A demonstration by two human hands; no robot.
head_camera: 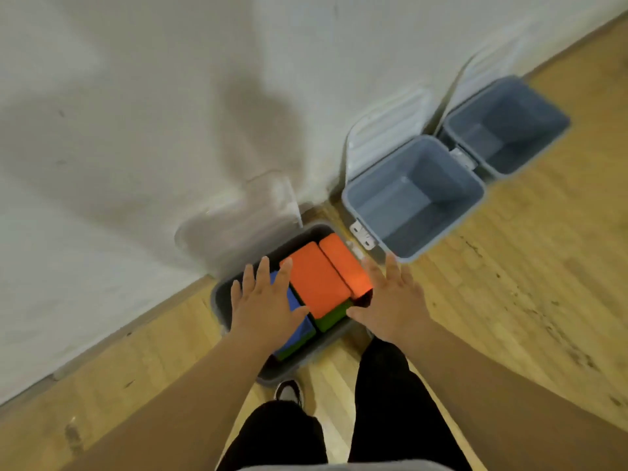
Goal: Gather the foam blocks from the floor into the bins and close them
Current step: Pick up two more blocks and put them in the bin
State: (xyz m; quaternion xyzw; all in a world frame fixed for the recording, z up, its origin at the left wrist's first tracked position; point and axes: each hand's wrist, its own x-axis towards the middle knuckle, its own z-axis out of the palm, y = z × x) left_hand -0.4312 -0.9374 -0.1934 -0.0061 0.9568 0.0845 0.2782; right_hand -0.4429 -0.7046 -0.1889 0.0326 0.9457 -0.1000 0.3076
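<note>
Both hands on my feed, left hand [263,302] and right hand [390,302], hang fingers-spread, gripping nothing, over the packed bin [221,300] at lower center, orange blocks [317,287] topmost.

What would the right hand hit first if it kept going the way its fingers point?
Likely the near rim of the middle bin: the fingertips of the right hand sit at its corner in the picture. Depth is unclear, so it might pass above the rim.

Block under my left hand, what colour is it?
The block is blue on top; the head view shows it best.
</note>
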